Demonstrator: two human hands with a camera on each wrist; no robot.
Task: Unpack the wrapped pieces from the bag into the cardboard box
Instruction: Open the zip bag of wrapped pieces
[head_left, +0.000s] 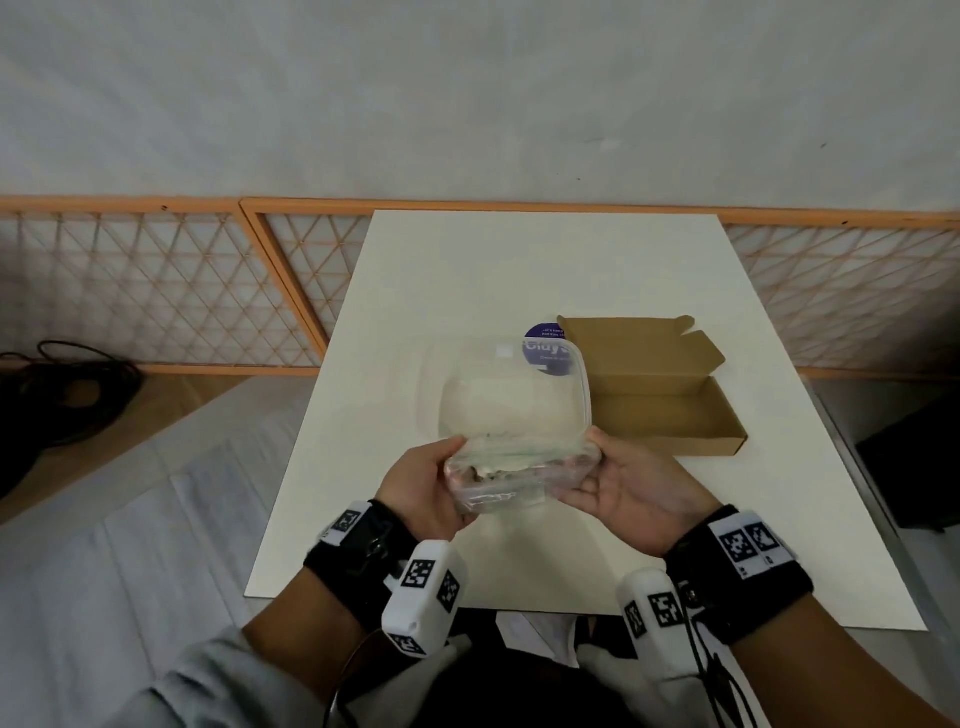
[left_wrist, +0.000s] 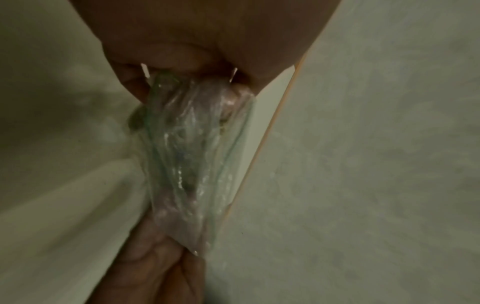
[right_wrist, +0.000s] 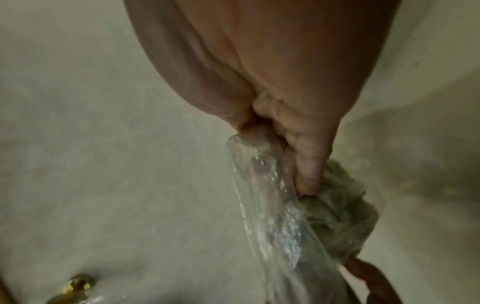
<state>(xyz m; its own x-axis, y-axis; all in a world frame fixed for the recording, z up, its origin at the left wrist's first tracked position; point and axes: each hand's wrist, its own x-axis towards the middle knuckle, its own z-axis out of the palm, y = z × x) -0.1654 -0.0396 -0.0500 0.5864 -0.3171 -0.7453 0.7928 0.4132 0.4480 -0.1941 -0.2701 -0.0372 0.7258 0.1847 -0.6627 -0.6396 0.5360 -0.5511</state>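
Above the desk's (head_left: 467, 270) near half, the clear bag (head_left: 506, 415) hangs between both grips: left hand (head_left: 423, 486) and right hand (head_left: 631, 493) each pinch a bottom corner. Only the head view shows the open cardboard box (head_left: 670, 410) just right; the wrist views show crumpled wrapped pieces (right_wrist: 337, 205) inside.

Right hand (right_wrist: 291, 127) pinching clear plastic bag (right_wrist: 280, 222) over pale surface (right_wrist: 103, 164)

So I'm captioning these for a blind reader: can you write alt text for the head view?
Two hands, left hand and right hand, hold a clear plastic bag by its lower corners above a white table. An open, empty cardboard box lies to the right.
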